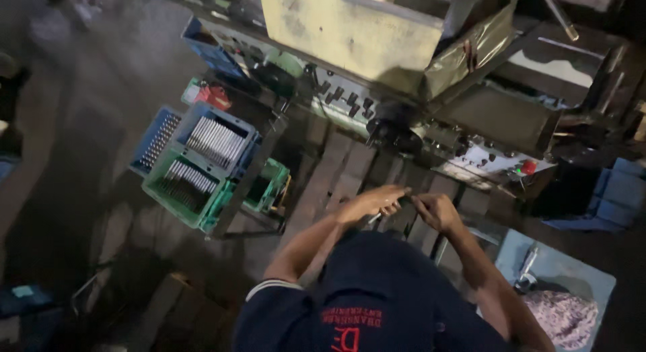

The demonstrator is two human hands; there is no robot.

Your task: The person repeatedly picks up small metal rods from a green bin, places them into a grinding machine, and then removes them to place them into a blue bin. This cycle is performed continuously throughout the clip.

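My left hand and my right hand are held close together in front of my chest, above a slatted wooden platform. Both close on a thin metal rod that spans between them; one pale end pokes out below the left fingers. I wear a dark blue shirt. Just beyond the hands stands a machine control panel with black knobs and a red button.
Blue and green plastic crates filled with rows of metal rods sit stacked at the left. A yellowish machine housing rises at the top. A light blue surface with a metal tool and a patterned cloth lies at the lower right.
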